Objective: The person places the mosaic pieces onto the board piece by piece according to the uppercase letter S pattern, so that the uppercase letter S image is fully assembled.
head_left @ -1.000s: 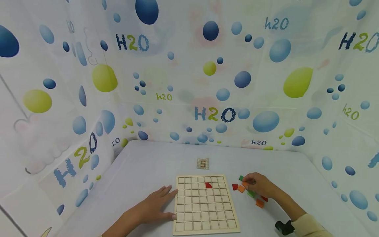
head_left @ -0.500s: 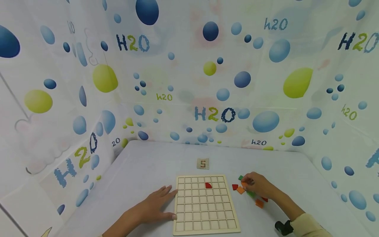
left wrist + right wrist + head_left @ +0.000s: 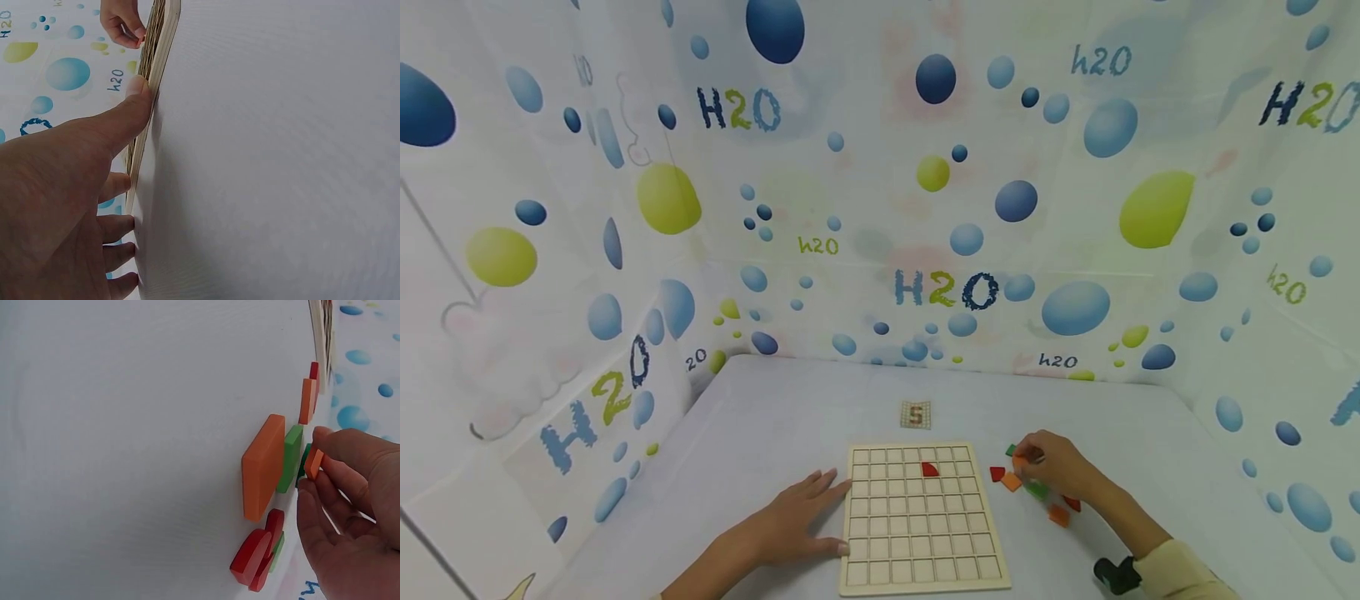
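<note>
My left hand [image 3: 793,523] rests against the left edge of a pale wooden grid board [image 3: 917,587], fingers spread and thumb on the rim. One red quarter-round tile [image 3: 929,469] lies in a cell near the board's far side. To the right of the board, my right hand [image 3: 1060,467] pinches a small orange tile [image 3: 314,464] between thumb and fingers, over the loose pieces. Close by lie another orange tile [image 3: 1012,482], a red piece [image 3: 997,473], a green tile [image 3: 290,459] and a larger-looking orange tile [image 3: 264,465].
Beyond the board lies a small gridded card [image 3: 915,414] with a brown figure on it. Several red pieces [image 3: 253,556] sit nearest my right wrist. A black object [image 3: 1116,575] shows at my right sleeve. Printed curtains [image 3: 880,208] enclose the white table [image 3: 775,417].
My right hand has lifted very slightly with the orange tile in its pinch. The left hand and the board have stayed in place.
</note>
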### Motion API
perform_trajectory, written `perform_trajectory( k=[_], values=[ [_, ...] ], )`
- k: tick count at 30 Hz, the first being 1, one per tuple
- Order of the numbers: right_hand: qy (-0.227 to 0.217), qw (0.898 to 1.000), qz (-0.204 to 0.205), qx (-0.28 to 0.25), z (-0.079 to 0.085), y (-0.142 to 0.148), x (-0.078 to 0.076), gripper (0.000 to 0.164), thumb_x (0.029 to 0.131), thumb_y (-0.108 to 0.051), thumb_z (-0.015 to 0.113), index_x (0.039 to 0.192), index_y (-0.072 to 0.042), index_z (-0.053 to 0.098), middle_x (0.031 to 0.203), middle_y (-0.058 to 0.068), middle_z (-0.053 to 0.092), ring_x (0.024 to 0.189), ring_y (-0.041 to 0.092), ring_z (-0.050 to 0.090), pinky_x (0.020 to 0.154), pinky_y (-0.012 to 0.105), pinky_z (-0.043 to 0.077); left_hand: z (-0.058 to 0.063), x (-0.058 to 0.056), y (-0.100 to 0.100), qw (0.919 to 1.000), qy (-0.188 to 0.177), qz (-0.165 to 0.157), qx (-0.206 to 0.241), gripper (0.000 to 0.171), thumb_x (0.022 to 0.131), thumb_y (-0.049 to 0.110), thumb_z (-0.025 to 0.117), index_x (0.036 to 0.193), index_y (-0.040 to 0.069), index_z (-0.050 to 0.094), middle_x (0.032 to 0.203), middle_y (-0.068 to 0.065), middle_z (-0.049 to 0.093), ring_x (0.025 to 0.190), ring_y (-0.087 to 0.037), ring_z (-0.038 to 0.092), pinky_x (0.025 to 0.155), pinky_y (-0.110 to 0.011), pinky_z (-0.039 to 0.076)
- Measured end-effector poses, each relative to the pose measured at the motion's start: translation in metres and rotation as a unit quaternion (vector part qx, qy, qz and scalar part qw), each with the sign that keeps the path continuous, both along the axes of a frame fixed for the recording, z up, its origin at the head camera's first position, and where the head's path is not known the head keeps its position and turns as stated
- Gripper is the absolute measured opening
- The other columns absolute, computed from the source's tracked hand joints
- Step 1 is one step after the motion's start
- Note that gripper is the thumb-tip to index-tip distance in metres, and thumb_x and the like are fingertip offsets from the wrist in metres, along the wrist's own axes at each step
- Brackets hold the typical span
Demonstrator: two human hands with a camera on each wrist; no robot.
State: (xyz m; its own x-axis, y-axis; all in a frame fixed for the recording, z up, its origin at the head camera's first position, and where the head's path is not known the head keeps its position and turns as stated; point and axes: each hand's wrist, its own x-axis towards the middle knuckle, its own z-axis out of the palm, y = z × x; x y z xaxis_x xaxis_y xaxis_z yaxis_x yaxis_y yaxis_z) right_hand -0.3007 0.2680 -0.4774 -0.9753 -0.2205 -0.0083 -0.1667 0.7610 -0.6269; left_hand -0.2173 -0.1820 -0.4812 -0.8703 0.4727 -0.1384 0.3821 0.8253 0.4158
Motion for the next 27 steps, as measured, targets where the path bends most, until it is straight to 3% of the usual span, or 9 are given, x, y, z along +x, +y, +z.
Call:
perform_trajectory(
  k=[13,27],
  values=[
    [0.038,0.998,0.046,-0.009,0.001,-0.012,-0.009,0.013,0.092,-0.012,0.080,0.104,-0.008,0.074,0.099,-0.001,0.069,0.092,0.015,0.063,0.086,0.033,0.059,-0.003,-0.001,0.001,1.0000,0.000,0.001,-0.009,0.097,0.088,0.077,0.066,0.165,0.024,0.039,0.172,-0.016,0.031,0.158,-0.046,0.027,0.121,-0.069,0.031],
    [0.051,0.995,0.089,-0.018,0.010,-0.078,-0.008,0.011,0.090,-0.007,0.081,0.098,-0.007,0.073,0.094,0.001,0.064,0.088,0.014,0.059,0.080,0.030,0.056,-0.003,0.000,0.000,0.9999,0.002,0.005,-0.012,0.097,0.088,0.078,0.065,0.165,0.026,0.038,0.173,-0.015,0.030,0.159,-0.045,0.027,0.121,-0.068,0.030]
  ],
)
